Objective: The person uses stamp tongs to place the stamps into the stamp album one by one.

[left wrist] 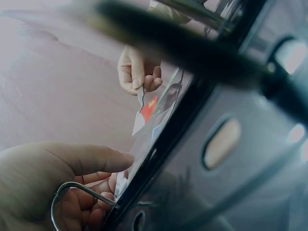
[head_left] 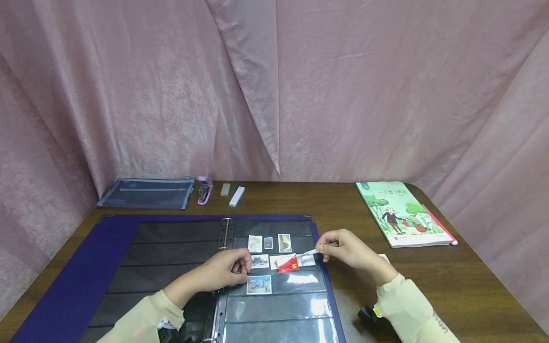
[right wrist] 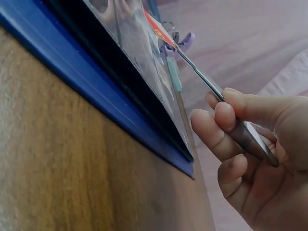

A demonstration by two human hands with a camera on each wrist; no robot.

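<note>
My right hand (head_left: pixel 343 248) pinches metal tweezers (right wrist: pixel 207 79) between thumb and fingers. Their tip meets a red and white stamp (head_left: pixel 288 265), which is over the second pocket row of the album's right page (head_left: pixel 279 307). Near the page's ring side, my left hand (head_left: pixel 223 270) rests with loosely bent fingers, thumb and forefinger apart. Beside its fingertips are a stamp with a building (head_left: pixel 259 261) and a bluish stamp (head_left: pixel 259 285). Several other stamps sit in the upper rows, among them a tall one (head_left: pixel 284 243). The left fingertips' contact with the film is partly hidden.
The album's left page (head_left: pixel 158 271) has dark pockets, and metal rings (head_left: pixel 225 233) run down the middle. Behind lie a blue mesh pouch (head_left: pixel 147 193), a purple stapler (head_left: pixel 205 190) and two small pale items (head_left: pixel 237 196). A green-covered book (head_left: pixel 403 214) lies at the right.
</note>
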